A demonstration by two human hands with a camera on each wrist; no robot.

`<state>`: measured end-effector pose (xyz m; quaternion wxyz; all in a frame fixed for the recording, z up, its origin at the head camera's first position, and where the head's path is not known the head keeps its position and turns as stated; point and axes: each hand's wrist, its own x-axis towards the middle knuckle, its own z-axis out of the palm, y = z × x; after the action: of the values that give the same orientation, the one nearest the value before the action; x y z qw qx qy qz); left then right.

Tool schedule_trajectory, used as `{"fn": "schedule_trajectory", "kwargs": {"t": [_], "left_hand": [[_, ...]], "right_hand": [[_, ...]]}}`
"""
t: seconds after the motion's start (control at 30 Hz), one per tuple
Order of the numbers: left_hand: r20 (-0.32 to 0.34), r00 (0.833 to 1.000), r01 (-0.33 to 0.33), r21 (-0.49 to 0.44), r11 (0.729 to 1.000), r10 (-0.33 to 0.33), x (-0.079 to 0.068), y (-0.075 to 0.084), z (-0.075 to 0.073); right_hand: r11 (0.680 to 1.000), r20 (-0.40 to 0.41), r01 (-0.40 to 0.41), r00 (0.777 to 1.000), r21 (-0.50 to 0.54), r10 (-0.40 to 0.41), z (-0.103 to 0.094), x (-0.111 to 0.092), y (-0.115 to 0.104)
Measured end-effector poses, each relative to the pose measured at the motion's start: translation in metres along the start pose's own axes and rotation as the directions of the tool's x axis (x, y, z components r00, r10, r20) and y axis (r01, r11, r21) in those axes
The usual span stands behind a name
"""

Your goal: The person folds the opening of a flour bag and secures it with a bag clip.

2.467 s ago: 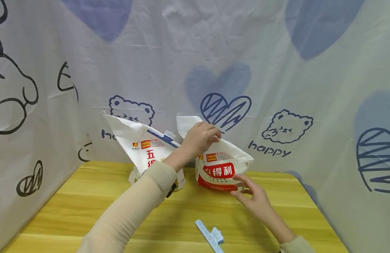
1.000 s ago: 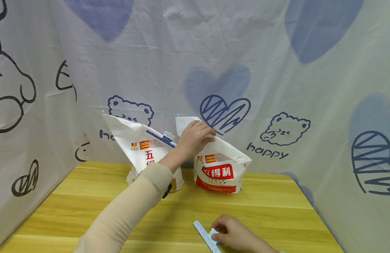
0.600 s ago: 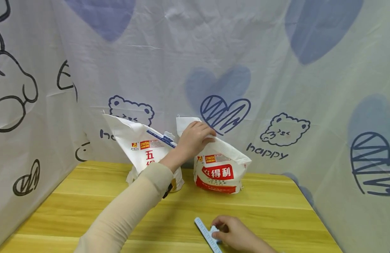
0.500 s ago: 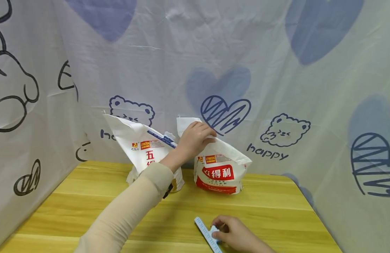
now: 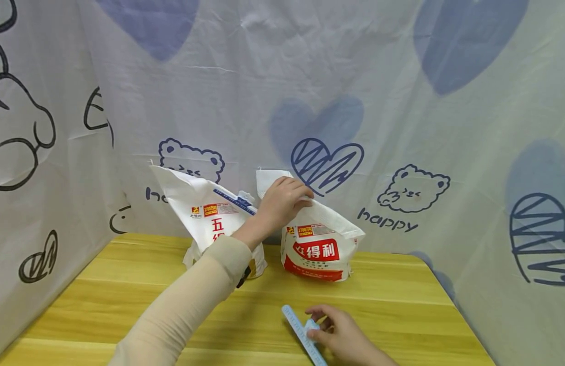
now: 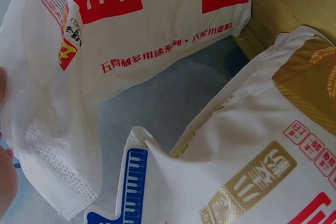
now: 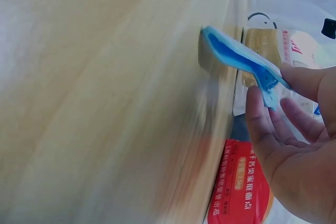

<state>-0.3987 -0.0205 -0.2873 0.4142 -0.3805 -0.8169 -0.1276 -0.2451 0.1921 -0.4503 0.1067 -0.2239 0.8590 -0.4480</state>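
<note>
My left hand (image 5: 284,201) grips the folded top of a white flour bag (image 5: 316,249) with red printing, which stands at the back of the table. In the head view my right hand (image 5: 342,330) is near the front, pinching a light blue bag clip (image 5: 293,320) by its handle. The right wrist view shows this clip (image 7: 231,51) between thumb and fingers, its long bar tilted above the table. A second flour bag (image 5: 186,198) stands to the left, partly hidden by my left arm. A dark blue clip (image 5: 232,198) with a piano-key pattern sits along its top edge.
The yellow wood-grain table (image 5: 126,300) extends in front of both bags. A printed cloth (image 5: 245,91) hangs behind and at the sides, close behind the bags. My left forearm (image 5: 186,300) crosses in front of the left bag.
My right hand has left the right bag's side, reached down to the light blue clip and gripped it. The clip has shifted slightly up the view. My left hand stays on the bag top.
</note>
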Motion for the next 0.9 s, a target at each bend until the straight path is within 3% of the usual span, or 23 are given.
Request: {"fn": "schedule_trajectory", "kwargs": {"t": [0.43, 0.63, 0.9], "left_hand": [[0.001, 1.000, 0.011, -0.013, 1.000, -0.011, 0.000, 0.001, -0.001], [-0.005, 1.000, 0.011, -0.006, 1.000, -0.011, 0.000, 0.001, 0.000], [-0.020, 1.000, 0.008, -0.003, 1.000, -0.008, -0.001, 0.001, 0.002]], "right_hand": [[0.996, -0.144, 0.073, 0.987, 0.053, -0.065, 0.001, -0.001, -0.007], [0.984, -0.233, 0.123, 0.968, 0.126, -0.091, 0.000, -0.001, -0.014], [0.982, -0.354, 0.154, 0.929, 0.106, -0.107, -0.007, 0.007, -0.027]]}}
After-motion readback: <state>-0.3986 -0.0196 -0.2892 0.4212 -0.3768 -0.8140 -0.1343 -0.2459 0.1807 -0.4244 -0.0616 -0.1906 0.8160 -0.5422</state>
